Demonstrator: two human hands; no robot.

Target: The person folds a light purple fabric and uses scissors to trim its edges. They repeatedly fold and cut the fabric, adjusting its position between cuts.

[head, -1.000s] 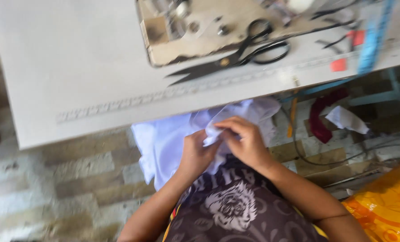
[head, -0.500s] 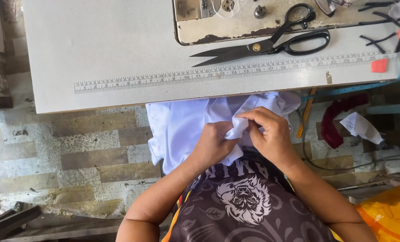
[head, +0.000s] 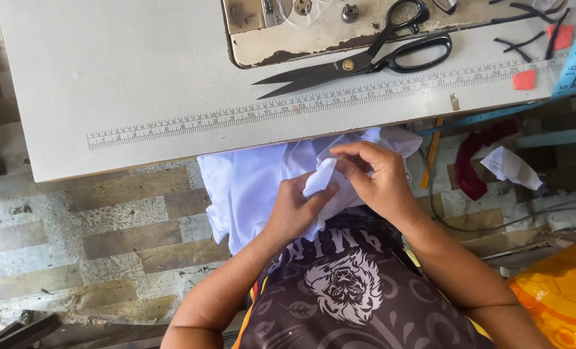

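Two hands are busy on one piece of white cloth (head: pixel 255 184), bunched in the person's lap just below the near edge of the counter (head: pixel 120 71). The left hand (head: pixel 294 210) has it gripped from underneath, thumb pressed up against a small folded corner of the fabric. The right hand (head: pixel 381 178) comes in from above, fingers curled and pinched tight on that same fold, so both hands meet right at the corner, touching through the cloth. The rest of the fabric spills off to the left and hangs down over the knees, with a bit tucked up under the counter edge.

Up on the counter, big black-handled tailor's shears (head: pixel 359 58) lie closed, blades pointing left, handles resting partly on the worn base of a sewing machine (head: pixel 314 32). A printed ruler strip (head: pixel 301 106) runs along the counter's front edge, well above the hands. Over at the far right, a blue measuring tape (head: pixel 575 55) drapes off the edge, with two small red chalk pieces (head: pixel 525 79) beside it. Down on the tiled floor (head: pixel 94 226) to the right, a dark red scrap (head: pixel 472 165) and a crumpled white piece (head: pixel 511 167) lie near some cables.
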